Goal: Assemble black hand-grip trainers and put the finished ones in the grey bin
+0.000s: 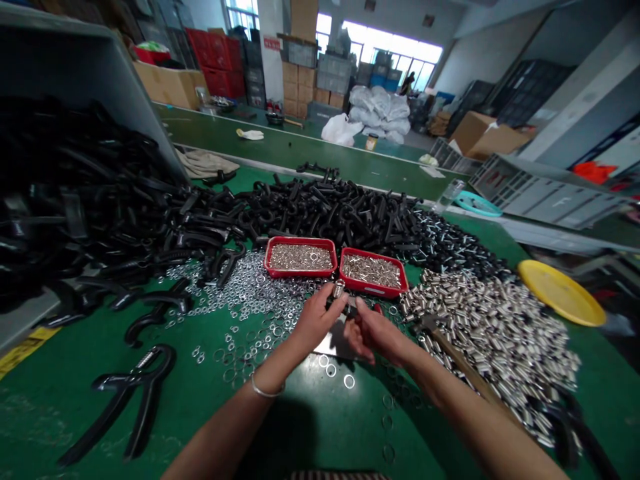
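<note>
My left hand (316, 319) is closed around a short silvery coil spring (339, 288) that sticks up between thumb and fingers. Right beside it, my right hand (371, 331) has its fingers pressed together, close to the left fingertips; what it pinches is mostly hidden. A small red piece (378, 309) shows just behind the right hand. Under both hands lies a flat metal plate (333, 341), partly covered. Loose flat rings (349, 381) lie in front of the plate. A black two-handled grip with a spring in it (135, 380) rests at the left.
Two red trays of small metal parts (301, 272) (373, 289) stand beyond my hands. Black handles (345, 213) are heaped behind them. Silvery cylinders (490, 327) pile up at right, with a hammer (463, 363) among them. Nuts (240, 283) scatter at left; a yellow lid (563, 292) lies far right.
</note>
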The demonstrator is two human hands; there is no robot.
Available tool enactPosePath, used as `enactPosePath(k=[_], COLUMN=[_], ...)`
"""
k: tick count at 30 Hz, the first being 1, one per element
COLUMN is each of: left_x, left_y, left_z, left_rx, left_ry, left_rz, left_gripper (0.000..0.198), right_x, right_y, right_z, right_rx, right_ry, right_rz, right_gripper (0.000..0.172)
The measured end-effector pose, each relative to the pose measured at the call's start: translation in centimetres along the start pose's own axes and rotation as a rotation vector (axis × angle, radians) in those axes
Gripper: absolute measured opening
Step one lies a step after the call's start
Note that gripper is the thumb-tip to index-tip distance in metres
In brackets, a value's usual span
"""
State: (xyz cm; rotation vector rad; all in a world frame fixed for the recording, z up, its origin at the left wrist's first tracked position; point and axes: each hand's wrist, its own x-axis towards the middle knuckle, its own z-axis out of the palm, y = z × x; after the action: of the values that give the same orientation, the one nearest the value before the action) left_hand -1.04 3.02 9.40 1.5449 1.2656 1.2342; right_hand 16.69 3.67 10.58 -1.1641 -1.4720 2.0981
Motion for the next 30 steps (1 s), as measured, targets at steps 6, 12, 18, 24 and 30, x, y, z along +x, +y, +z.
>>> enactPosePath(k=[6,12,18,24,30], left_x=[0.3,0.3,0.1,-0.1,0.0], left_y=[-0.2,-0.3,-0.4,-0.8,-0.8], left_z=[-0.3,-0.2,0.3,0.8,0.8], left_rx=[0.014,0.019,0.029,0.085,0.093], left_ry=[0.006,-0.004,-0.058,-0.028,-0.024], left_rz=[0.021,0.007,0.111,0.093,0.074], left_gripper=[0.02,0.02,0.018,0.016,0.018], right_x=[-0.5,-0.6,-0.5,-0.6,-0.9], right_y=[0.0,0.1,0.6,1.1,1.0], right_z=[0.6,0.4,-0.3,-0.1,0.0], right_rx=[-0.254,-0.332,-0.25,-0.308,-0.423], right_ry=[0.125,0.207,0.042,0.169,0.259], right_rz=[-0.166,-0.227,-0.133,-0.19,-0.196], right_gripper=[0.05,0.041,0.063,0.051,0.053])
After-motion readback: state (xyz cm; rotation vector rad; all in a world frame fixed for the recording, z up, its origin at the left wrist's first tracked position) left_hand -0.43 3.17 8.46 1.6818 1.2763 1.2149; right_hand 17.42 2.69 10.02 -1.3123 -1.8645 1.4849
